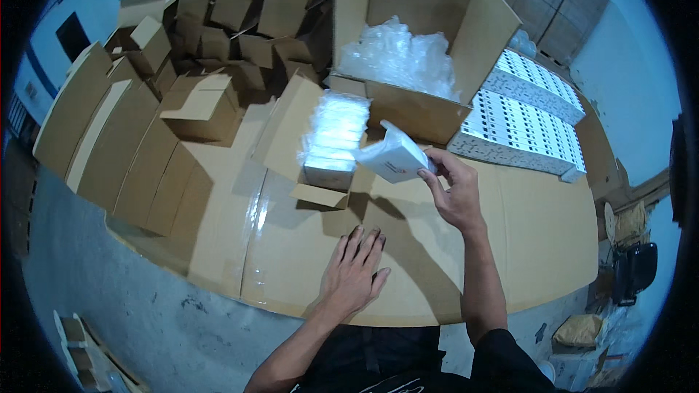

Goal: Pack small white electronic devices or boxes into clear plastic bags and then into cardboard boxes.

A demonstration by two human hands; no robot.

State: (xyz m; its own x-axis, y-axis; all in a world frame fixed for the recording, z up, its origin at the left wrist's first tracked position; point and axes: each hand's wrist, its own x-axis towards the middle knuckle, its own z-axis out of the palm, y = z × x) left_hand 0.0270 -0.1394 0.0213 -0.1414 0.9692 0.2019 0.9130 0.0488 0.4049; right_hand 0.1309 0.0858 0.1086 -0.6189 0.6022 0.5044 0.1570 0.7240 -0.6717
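My right hand (453,188) pinches the right end of a small white box-shaped package (397,158) between thumb and fingers. The package is held tilted above the table, with a loose, curved flap at its far left end; I cannot tell whether that is a bag or a lid. Just left of it stands an open small carton (320,195) holding a row of packets in clear wrap (336,124). My left hand (354,268) rests palm down on the cardboard-covered table (291,262), fingers stretched toward that carton, holding nothing.
Behind the small carton is a big open carton (408,110) full of clear plastic bags (400,58). Several rows of small white boxes (520,127) stand at the right. Many empty brown cartons (200,105) crowd the left and back. A black chair-like object (641,269) is beyond the right edge.
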